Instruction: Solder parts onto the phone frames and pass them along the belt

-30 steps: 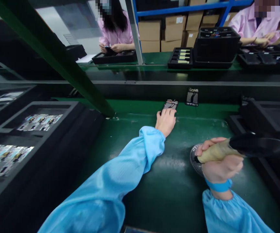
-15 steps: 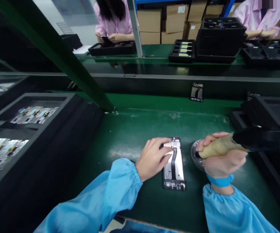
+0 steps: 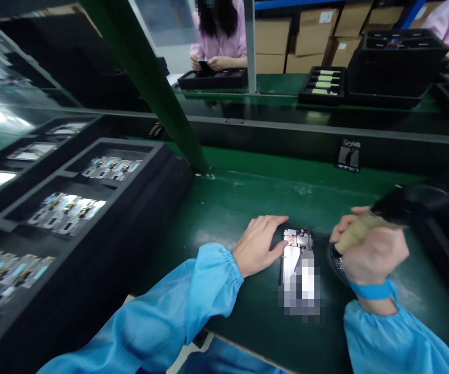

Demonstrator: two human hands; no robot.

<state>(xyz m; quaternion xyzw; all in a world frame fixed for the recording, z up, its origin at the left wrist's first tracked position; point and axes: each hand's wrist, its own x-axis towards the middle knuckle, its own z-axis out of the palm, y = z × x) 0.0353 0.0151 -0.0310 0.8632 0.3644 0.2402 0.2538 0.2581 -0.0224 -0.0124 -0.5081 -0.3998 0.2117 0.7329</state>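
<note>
An opened phone (image 3: pixel 292 254) lies on the green work surface, its inner parts facing up; its lower part is blurred out. My left hand (image 3: pixel 261 244) rests at the phone's upper left edge, thumb and fingers apart, holding nothing. My right hand (image 3: pixel 376 254) is wrapped round the yellowish grip of an electric screwdriver (image 3: pixel 354 236), whose black body points away to the right and is smeared by motion. Its front end is over a round metal dish (image 3: pixel 337 264), partly hidden by that hand.
On the left, a black foam tray (image 3: pixel 169 171) holds several circuit boards (image 3: pixel 68 210). A green post (image 3: pixel 162 104) slants down to the table. Another phone part (image 3: pixel 349 156) leans at the back ledge. Across the bench, a person in pink (image 3: pixel 220 41) works over a black tray (image 3: pixel 212 79).
The view has swung left, showing more of the board tray. My left fingers have drawn back from over the phone to its left edge. The screwdriver remains in my right hand by the dish.
</note>
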